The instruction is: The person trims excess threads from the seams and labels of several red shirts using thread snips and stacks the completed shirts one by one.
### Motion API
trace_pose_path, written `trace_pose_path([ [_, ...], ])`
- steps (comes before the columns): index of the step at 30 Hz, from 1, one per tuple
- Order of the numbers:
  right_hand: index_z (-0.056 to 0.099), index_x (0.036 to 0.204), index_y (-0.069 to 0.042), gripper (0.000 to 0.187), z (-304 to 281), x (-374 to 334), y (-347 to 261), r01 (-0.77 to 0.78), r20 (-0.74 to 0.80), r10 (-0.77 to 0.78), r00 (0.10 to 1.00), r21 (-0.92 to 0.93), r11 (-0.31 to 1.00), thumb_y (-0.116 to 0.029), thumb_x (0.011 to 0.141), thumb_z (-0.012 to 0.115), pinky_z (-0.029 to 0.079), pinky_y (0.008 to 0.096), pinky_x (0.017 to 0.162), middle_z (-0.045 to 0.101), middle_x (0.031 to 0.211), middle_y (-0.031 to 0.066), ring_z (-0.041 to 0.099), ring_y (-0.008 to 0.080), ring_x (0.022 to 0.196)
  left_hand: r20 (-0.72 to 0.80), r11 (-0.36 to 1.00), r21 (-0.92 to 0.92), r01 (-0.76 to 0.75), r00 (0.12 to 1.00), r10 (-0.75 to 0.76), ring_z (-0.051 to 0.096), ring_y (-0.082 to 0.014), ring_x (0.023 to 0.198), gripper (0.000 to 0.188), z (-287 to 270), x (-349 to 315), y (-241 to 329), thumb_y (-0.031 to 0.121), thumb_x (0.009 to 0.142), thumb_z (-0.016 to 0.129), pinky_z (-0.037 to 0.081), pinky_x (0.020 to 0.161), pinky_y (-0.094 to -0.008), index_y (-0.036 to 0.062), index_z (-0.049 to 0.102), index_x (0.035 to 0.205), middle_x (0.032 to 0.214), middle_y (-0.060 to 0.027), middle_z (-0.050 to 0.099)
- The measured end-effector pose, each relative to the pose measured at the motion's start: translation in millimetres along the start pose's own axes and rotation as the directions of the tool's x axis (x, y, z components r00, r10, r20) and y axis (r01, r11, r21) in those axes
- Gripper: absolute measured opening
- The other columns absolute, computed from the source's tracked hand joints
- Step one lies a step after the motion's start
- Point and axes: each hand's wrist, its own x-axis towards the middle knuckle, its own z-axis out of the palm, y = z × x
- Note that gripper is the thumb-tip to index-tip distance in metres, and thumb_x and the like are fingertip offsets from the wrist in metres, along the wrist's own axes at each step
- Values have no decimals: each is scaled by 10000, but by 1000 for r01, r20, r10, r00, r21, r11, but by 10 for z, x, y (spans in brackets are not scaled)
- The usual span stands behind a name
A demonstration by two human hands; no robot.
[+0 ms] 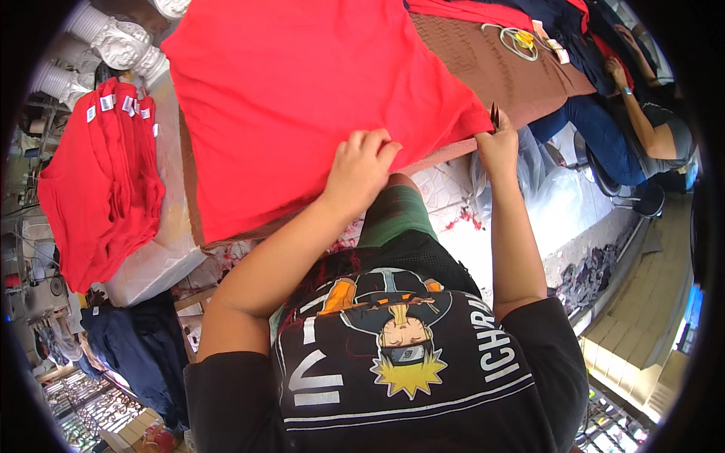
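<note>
A large red garment [302, 98], seemingly a shirt, lies spread over the brown cloth-covered table in front of me. My left hand [362, 170] is closed on its near edge, fingers curled and knuckles up. At the garment's right corner, my right hand [498, 147] pinches the narrow end of the cloth. Dark pointed thread snips [495, 115] stick up out of that same hand, blades upward; their grip is hidden by the fingers.
Red garments with white tags [106, 181] hang over the table's left end, with dark blue garments [140, 355] below. A looped pale cord [510, 39] with a yellow item lies on the brown cloth [476, 68]. At right sits another person [649, 128]. White plaster columns [113, 45] stand far left.
</note>
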Motion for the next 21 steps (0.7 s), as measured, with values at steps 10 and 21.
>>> trace_pose_path([
  [10,626,919,-58,241,87,-298,-629,490,51,-493,869,-226,842,51,704,632,502,346,682,601,1083,94,624,281,776,-431,894,-373,248,807,-403,627,-201,989,184,-976,-263,-742,84,868,636,464,896,-292,48,694,1038,1041,-108,672],
  [21,669,967,-28,206,11,-260,-1235,437,519,-300,800,-162,885,-125,792,719,486,289,676,667,896,111,635,224,750,66,649,-707,281,940,-334,552,-255,1145,340,-1441,-408,7,246,940,553,406,988,-348,-49,643,1082,1167,-161,617],
])
